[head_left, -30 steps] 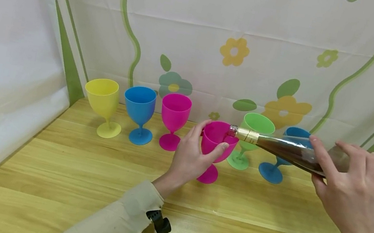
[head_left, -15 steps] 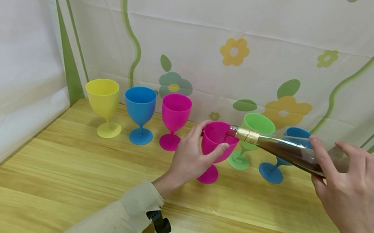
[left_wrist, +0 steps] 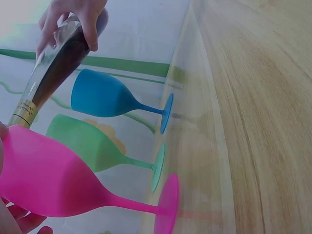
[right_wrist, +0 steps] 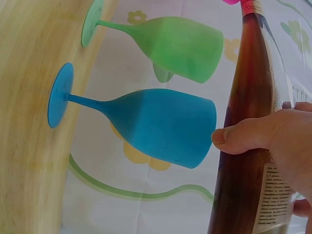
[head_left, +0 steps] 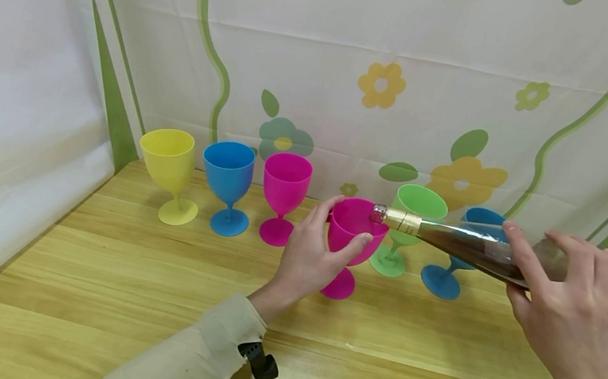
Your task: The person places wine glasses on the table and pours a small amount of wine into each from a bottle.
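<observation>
L hand (head_left: 314, 255) has fingers & thumb round the bowl of a pink goblet (head_left: 341, 233), which stands upright on the bench (head_left: 137, 322) nr the middle. R hand (head_left: 584, 317) grips a bottle (head_left: 463, 246) of dk liquid, tipped nearly on its side, mouth at the goblet's rim; can't tell from here if they touch. Behind the bottle: green goblet (head_left: 421, 201) & blue goblet (head_left: 440, 283). Off to the L, upright in a row: yellow goblet (head_left: 167, 160), 2nd blue goblet (head_left: 225, 176), 2nd pink goblet (head_left: 284, 189).
</observation>
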Demonstrator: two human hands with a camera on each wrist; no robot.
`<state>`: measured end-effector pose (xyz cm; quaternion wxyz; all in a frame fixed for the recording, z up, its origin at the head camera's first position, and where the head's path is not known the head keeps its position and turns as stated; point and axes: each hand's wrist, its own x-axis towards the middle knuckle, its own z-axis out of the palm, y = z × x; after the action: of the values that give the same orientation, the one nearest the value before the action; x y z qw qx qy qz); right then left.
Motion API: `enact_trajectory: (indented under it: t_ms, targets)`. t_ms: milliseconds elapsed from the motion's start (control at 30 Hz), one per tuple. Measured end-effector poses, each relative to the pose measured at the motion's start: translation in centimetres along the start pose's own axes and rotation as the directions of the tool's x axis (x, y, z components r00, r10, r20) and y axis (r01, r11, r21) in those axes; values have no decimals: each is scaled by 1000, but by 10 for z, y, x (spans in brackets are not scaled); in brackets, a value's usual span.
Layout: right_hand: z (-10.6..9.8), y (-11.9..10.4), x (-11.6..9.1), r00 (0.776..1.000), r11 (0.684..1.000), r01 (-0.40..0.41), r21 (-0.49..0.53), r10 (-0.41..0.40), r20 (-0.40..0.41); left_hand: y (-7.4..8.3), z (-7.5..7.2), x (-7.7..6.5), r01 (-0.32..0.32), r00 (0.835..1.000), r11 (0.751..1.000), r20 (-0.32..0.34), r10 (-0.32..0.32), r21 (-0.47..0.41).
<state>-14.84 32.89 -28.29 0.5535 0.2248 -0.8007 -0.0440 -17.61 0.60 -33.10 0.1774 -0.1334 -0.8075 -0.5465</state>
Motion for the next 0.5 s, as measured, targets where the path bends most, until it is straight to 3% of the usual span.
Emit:
enact_trajectory:
  t_ms: [233,500]
  targets:
    - [0,-1,0,1000,1000,-4,-4,4,-22,0,0,0,1,1000,1000,-2,-1,6]
    - [0,3,-3,999,1000,1,-4,-1,40,0,0,1,8,1000,1000,2,-8,14]
